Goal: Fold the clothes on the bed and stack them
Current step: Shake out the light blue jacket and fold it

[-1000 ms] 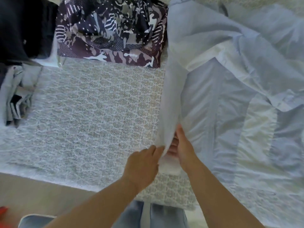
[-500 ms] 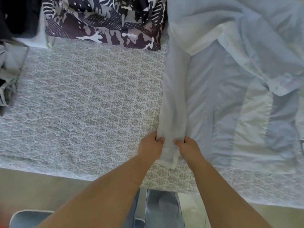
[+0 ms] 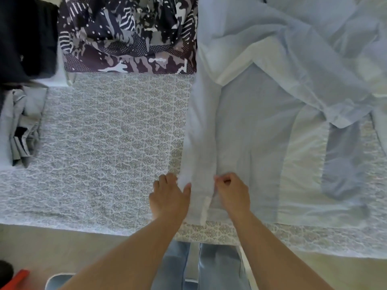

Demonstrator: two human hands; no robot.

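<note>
**A:** Head view, the only one going. Laying the sleeve (image 3: 201, 143) of the pale blue shirt (image 3: 257, 143) straight down along the shirt's left edge, cuff nearly at the hem. Left hand (image 3: 169, 197) gripping the sleeve's outer edge, thumb lying on the cloth; right hand (image 3: 232, 195) curled, seemingly pinching the inner edge just across from it (fingertips partly tucked under, so can't swear to the exact hold). Shirt lying spread face-down on the patterned bedspread (image 3: 115, 143), close to the near edge of the bed.

**B:** Doing it well, probably: keeping both edges taut and parallel, smoothing upward toward the shoulder before letting go. Otherwise risking a diagonal crease.

**A:** Agreed. Fabric looking thin, woven, a bit see-through where single-layered, so likely sliding easily and wrinkling fast. Other sleeve (image 3: 314, 80) already crossing the back at an angle, cuff ending on the right side.

**B:** Anything else around?

**A:** Camo-print garment (image 3: 129, 34) bunched up at the far side, dark clothes (image 3: 25, 38) top left, grey folded piece (image 3: 21, 126) sitting at the left edge. Bedspread looking textured, grippy-ish, helping the shirt stay put.
</note>
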